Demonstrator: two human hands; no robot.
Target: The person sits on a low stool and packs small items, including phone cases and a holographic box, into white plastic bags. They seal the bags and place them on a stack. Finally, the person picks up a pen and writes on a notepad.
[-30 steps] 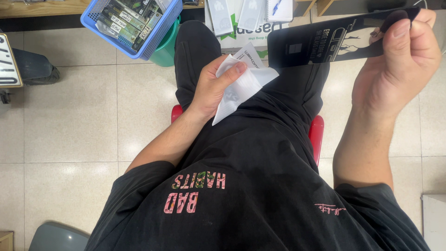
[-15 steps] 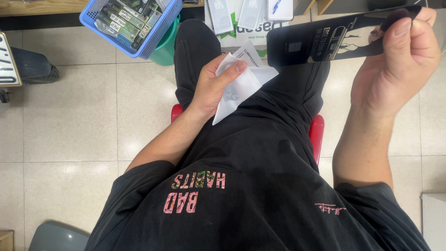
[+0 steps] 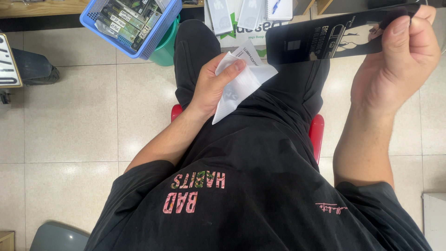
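1. Left hand (image 3: 211,86): grip closed on a white packet (image 3: 241,86), resting on the lap.
2. Right hand (image 3: 395,60): grip pinching a black card (image 3: 325,39) raised above the knees.
3. Blue basket (image 3: 160,32) sits on the floor ahead.

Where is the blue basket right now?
In the head view, the blue basket sits at the top left, on a green bin beside the person's left knee, above the left hand.
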